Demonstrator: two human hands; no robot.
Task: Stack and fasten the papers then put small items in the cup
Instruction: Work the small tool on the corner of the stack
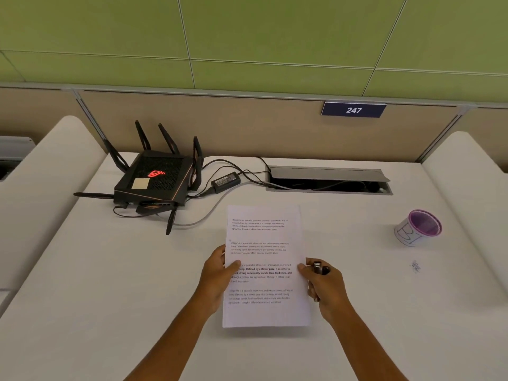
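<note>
papers: thin, floppy, slide easily | left hand pinches 9 o'clock edge | right hand grips binder clip, thumb on 3 o'clock edge

Bare forearms, no sleeves visible

The papers, white printed sheets in a squared stack, lie lengthwise mid-desk; a small dark clip sits at their right edge; the cup, white with a purple rim, stands well apart to the right.
</note>
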